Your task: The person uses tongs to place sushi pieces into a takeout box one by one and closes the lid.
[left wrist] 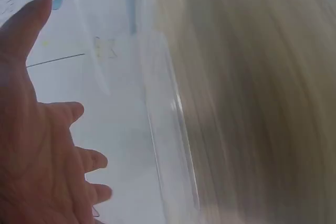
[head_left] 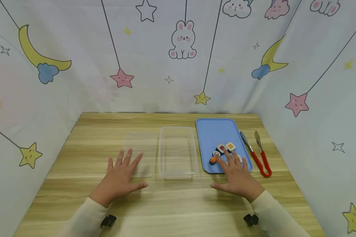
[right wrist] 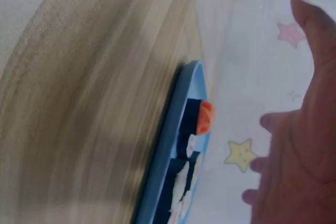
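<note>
My left hand (head_left: 118, 177) is spread, palm down, with its fingertips over the near part of a clear flat plastic lid (head_left: 145, 144). In the left wrist view its palm (left wrist: 47, 166) shows bare. My right hand (head_left: 235, 177), fingers also spread, hovers over the near end of a blue tray (head_left: 215, 130). Several sushi pieces lie on that tray: an orange-topped one (head_left: 212, 160), one with a dark red centre (head_left: 221, 148) and one with a yellow centre (head_left: 230, 146). The right fingers partly hide others. Between the hands stands a clear plastic box (head_left: 178, 154).
Red-handled tongs (head_left: 264, 163) lie spread on the wooden table (head_left: 178, 210), right of the tray. A white curtain (head_left: 154, 52) with printed stars, moons and a rabbit rises at the back and along both sides.
</note>
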`<state>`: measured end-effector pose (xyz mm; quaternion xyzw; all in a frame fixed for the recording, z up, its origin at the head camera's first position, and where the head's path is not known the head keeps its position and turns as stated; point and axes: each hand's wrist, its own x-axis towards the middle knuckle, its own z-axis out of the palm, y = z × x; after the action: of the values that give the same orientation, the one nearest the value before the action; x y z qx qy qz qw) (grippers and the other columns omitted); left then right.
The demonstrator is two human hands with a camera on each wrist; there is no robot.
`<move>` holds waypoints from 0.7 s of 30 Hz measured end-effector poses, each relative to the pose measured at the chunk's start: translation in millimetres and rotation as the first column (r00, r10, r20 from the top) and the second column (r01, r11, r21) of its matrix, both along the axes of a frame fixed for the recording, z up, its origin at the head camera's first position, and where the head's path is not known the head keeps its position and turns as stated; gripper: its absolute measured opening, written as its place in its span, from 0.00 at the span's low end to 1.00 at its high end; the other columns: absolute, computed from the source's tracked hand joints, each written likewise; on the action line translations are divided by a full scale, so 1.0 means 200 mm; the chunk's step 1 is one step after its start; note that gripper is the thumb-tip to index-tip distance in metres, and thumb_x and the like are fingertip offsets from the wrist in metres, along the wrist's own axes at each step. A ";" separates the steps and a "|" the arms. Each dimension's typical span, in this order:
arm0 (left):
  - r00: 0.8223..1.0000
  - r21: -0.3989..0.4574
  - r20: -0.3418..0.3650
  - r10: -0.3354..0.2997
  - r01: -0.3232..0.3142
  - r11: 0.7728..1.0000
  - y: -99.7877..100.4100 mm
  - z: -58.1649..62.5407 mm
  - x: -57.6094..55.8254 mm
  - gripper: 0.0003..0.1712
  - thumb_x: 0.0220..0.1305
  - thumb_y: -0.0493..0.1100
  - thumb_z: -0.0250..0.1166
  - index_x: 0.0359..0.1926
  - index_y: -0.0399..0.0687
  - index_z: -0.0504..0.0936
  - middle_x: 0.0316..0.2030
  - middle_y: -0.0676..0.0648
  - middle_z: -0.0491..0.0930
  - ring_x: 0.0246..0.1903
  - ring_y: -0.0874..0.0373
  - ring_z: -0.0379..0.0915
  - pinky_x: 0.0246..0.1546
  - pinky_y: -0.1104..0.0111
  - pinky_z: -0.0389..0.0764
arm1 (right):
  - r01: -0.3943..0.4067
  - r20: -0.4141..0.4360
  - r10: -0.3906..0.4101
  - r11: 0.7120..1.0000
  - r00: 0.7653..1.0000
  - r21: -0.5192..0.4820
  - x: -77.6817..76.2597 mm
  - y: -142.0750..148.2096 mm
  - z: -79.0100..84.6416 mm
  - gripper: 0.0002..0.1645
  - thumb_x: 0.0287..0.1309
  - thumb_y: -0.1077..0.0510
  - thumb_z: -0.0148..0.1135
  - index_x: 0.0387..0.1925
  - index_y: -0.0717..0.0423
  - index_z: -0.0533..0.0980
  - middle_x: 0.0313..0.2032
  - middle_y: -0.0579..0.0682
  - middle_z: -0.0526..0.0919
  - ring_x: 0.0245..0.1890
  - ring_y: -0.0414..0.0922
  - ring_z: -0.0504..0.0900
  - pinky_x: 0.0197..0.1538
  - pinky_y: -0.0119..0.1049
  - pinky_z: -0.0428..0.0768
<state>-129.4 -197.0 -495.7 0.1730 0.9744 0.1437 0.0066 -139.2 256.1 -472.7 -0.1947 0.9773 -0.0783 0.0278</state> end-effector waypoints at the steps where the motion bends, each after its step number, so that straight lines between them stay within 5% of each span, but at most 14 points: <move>1: 1.000 0.052 0.010 0.001 -0.002 0.999 0.01 0.00 0.00 0.60 0.59 0.77 0.66 0.83 0.57 0.55 0.79 0.31 0.50 0.77 0.26 0.42 0.66 0.23 0.45 | 0.013 -0.018 -0.013 1.000 1.000 -0.021 -0.01 0.00 -0.01 0.62 0.54 0.22 0.67 0.80 0.50 0.60 0.79 0.65 0.51 0.76 0.71 0.52 0.68 0.80 0.52; 4: 0.997 0.248 0.076 0.004 -0.023 0.968 0.07 0.01 -0.02 0.53 0.66 0.69 0.66 0.82 0.53 0.57 0.78 0.32 0.54 0.76 0.28 0.49 0.66 0.27 0.57 | 0.057 -0.089 -0.066 0.993 0.994 -0.102 -0.04 0.01 -0.04 0.55 0.58 0.33 0.72 0.77 0.55 0.64 0.77 0.66 0.57 0.73 0.71 0.59 0.66 0.76 0.60; 6: 0.993 0.389 0.121 0.009 -0.056 0.920 0.12 0.01 -0.04 0.47 0.70 0.62 0.67 0.81 0.51 0.59 0.78 0.35 0.57 0.75 0.32 0.54 0.67 0.32 0.63 | 0.090 -0.125 -0.113 0.981 0.986 -0.174 -0.06 0.03 -0.05 0.48 0.60 0.41 0.74 0.74 0.59 0.68 0.73 0.68 0.62 0.70 0.71 0.63 0.64 0.74 0.65; 9: 0.978 0.560 0.206 0.027 -0.140 0.816 0.19 0.00 -0.08 0.41 0.72 0.55 0.67 0.79 0.51 0.63 0.77 0.38 0.61 0.74 0.36 0.59 0.67 0.38 0.69 | 0.150 -0.143 -0.195 0.949 0.970 -0.278 -0.08 0.08 -0.06 0.40 0.62 0.48 0.73 0.69 0.63 0.72 0.69 0.70 0.68 0.67 0.71 0.66 0.64 0.72 0.67; 12: 0.964 0.693 0.263 0.045 -0.222 0.686 0.27 -0.04 -0.11 0.38 0.72 0.47 0.68 0.77 0.47 0.66 0.75 0.39 0.64 0.72 0.38 0.64 0.64 0.44 0.75 | 0.220 -0.155 -0.290 0.908 0.944 -0.355 -0.10 0.16 -0.06 0.34 0.64 0.52 0.71 0.65 0.66 0.74 0.65 0.70 0.70 0.65 0.71 0.68 0.64 0.70 0.68; 17: 0.944 0.815 0.319 0.082 -0.317 0.485 0.35 -0.11 -0.15 0.36 0.72 0.41 0.67 0.76 0.41 0.67 0.73 0.37 0.67 0.69 0.39 0.69 0.67 0.43 0.71 | 0.392 -0.114 -0.476 0.819 0.872 -0.419 -0.17 0.36 -0.09 0.35 0.66 0.52 0.68 0.67 0.67 0.71 0.64 0.73 0.67 0.64 0.74 0.64 0.61 0.72 0.63; 21: 0.938 0.855 0.333 0.091 -0.342 0.389 0.39 -0.16 -0.17 0.35 0.73 0.40 0.66 0.76 0.42 0.66 0.73 0.37 0.68 0.69 0.39 0.69 0.71 0.40 0.63 | 0.554 -0.024 -0.605 0.743 0.796 -0.377 -0.22 0.51 -0.13 0.42 0.68 0.47 0.65 0.72 0.68 0.65 0.66 0.76 0.63 0.64 0.76 0.60 0.59 0.73 0.62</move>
<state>-163.2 -118.8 -527.1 0.0017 0.7488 0.6627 0.0074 -182.6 358.3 -498.5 0.1124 0.9582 -0.2418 -0.1040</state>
